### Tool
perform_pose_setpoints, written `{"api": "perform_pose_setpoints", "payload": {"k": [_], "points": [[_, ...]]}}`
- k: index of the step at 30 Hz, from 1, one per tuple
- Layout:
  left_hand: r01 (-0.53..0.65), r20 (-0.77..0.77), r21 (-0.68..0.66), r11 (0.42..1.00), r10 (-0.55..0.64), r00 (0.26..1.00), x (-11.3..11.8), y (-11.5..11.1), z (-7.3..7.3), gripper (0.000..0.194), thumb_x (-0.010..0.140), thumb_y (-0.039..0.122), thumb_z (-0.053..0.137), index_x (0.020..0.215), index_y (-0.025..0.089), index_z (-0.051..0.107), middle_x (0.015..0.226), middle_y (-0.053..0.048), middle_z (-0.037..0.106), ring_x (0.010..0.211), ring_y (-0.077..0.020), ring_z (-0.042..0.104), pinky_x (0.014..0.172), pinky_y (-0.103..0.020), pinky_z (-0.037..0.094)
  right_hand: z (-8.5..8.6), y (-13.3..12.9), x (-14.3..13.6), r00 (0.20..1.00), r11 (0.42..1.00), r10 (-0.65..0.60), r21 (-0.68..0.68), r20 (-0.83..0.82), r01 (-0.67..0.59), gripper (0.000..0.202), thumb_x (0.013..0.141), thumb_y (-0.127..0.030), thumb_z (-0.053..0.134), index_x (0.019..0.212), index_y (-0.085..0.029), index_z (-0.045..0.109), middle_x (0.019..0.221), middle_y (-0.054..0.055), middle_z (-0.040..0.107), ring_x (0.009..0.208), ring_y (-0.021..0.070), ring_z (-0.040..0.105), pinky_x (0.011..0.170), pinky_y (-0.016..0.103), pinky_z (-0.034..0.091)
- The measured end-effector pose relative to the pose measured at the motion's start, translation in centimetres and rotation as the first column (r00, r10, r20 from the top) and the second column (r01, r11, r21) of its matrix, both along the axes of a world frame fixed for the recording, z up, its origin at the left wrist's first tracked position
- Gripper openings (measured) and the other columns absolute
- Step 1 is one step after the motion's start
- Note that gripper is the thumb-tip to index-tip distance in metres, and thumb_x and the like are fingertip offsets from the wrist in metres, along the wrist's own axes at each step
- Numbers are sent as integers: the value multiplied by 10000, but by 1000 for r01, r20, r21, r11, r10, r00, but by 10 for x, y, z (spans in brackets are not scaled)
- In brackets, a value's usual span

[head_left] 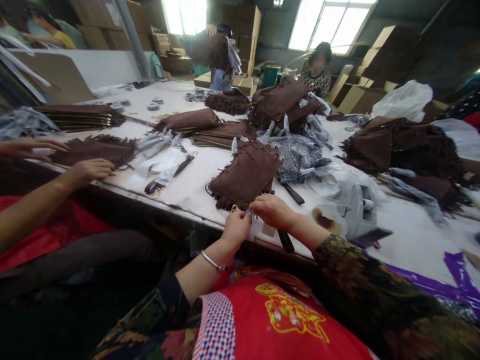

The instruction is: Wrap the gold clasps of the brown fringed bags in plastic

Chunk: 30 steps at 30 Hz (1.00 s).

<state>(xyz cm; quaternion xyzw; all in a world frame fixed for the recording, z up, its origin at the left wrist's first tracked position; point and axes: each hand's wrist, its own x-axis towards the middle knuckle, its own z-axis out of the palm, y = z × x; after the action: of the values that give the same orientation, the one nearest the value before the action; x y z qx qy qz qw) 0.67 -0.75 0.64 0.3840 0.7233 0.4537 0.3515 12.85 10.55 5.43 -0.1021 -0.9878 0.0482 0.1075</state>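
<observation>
A brown fringed pouch [245,175] lies on the table edge before me, its lower fringe beside my hands. My left hand [238,229] is closed, with a gold clasp [235,208] at its thumb. My right hand [275,212] pinches close against it, fingertips almost meeting the left thumb. A strip of pale wrapping [252,231] hangs between the hands. Below my right wrist a dark wrist strap [285,241] droops over the edge; its link to the clasp is hidden. Exactly what the right fingertips grip is too small to tell.
Another person's hands [90,170] touch a fringed pouch [99,150] at left. A wrapped strap [168,172] lies between us. Stacked pouches [277,102] stand behind, with more pouches [405,145] at right. A white tape dispenser [362,207] sits near my right arm.
</observation>
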Motion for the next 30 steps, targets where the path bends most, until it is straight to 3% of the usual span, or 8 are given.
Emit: {"api": "perform_pose_setpoints", "payload": {"k": [3, 7, 12, 16, 20, 23, 26, 30], "points": [[38, -196, 55, 998, -27, 980, 2, -3, 5, 206, 896, 255, 539, 829, 135, 693, 797, -90, 712, 738, -190, 624, 671, -286, 416, 3, 4, -2, 997, 999, 38, 8, 61, -39, 222, 897, -123, 551, 1049, -192, 698, 836, 51, 666, 764, 168, 576, 681, 287, 356], [91, -467, 45, 995, -60, 882, 5, -9, 9, 190, 930, 198, 499, 894, 132, 674, 885, -137, 721, 831, -232, 657, 753, -322, 445, 7, 10, -4, 987, 993, 113, 31, 117, -117, 273, 869, -101, 552, 1077, -221, 682, 843, 40, 651, 747, 158, 564, 651, 286, 333], [106, -627, -7, 994, -87, 774, 8, -13, 8, 191, 958, 211, 475, 929, 126, 644, 907, -148, 704, 862, -249, 661, 769, -333, 470, 8, 10, -5, 983, 989, 135, 50, 124, -142, 228, 872, -110, 555, 1035, -211, 677, 848, 37, 652, 743, 157, 559, 646, 287, 326], [132, -630, 35, 991, -81, 773, 9, -14, 4, 195, 959, 195, 456, 966, 122, 637, 942, -148, 700, 888, -255, 658, 803, -352, 483, 5, 12, -5, 982, 988, 136, 60, 131, -144, 132, 861, -105, 564, 825, -174, 670, 813, 51, 642, 736, 159, 548, 661, 281, 342], [164, -483, 108, 980, -93, 870, 5, -14, 4, 187, 926, 194, 503, 1013, 133, 657, 977, -128, 718, 919, -236, 664, 827, -333, 483, 4, 15, -4, 978, 990, 139, 15, 153, -143, 155, 851, -75, 559, 795, -163, 674, 811, 57, 639, 735, 155, 547, 664, 269, 362], [153, -333, 82, 985, -118, 936, 3, -11, 9, 231, 915, 325, 556, 992, 143, 676, 914, -105, 732, 844, -214, 676, 752, -299, 483, 7, 14, -5, 972, 991, 137, -29, 189, -134, 152, 816, -46, 575, 802, -148, 686, 800, 61, 638, 718, 151, 547, 662, 265, 378], [121, -346, -1, 993, -114, 931, 4, -5, 12, 275, 854, 412, 630, 897, 147, 685, 855, -109, 728, 809, -230, 673, 699, -302, 463, 9, 13, -7, 971, 992, 129, -38, 200, -123, 147, 809, -49, 581, 806, -143, 694, 808, 69, 644, 718, 155, 545, 655, 268, 380], [95, -409, -42, 995, -104, 907, 4, 3, 13, 128, 838, 268, 610, 820, 153, 661, 835, -120, 704, 828, -243, 648, 734, -324, 442, 7, 13, -6, 981, 992, 123, 9, 152, -126, 167, 892, -130, 551, 798, -156, 686, 823, 75, 644, 765, 172, 539, 688, 279, 383]]}}
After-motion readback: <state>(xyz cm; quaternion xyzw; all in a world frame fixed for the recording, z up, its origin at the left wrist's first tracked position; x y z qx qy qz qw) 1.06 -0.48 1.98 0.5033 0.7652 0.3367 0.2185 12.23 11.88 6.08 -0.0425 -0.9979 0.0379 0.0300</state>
